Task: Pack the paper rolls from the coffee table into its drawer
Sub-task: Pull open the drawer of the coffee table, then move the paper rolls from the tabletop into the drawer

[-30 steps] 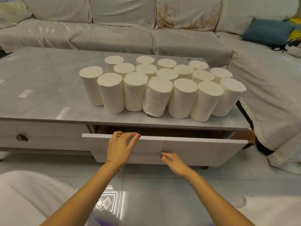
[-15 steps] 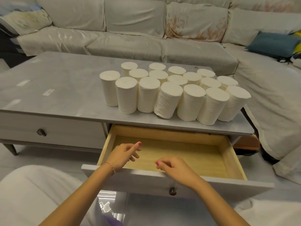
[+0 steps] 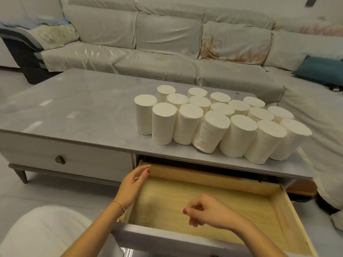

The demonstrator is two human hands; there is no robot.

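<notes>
Several white paper rolls stand upright in a tight cluster on the right half of the grey coffee table. Below them the right drawer is pulled far out, and its pale wooden inside holds nothing. My left hand hovers over the drawer's left wall, fingers apart, holding nothing. My right hand hangs above the drawer floor near the front panel with its fingers loosely curled and nothing in them.
A second drawer with a dark knob stays closed on the table's left. A covered sofa wraps behind and to the right, with a blue cushion. Something white and rounded fills the lower left. Tiled floor lies under the table.
The drawer has gone from barely open to pulled far out. Both hands have let go of its front panel and now hover above its inside.
</notes>
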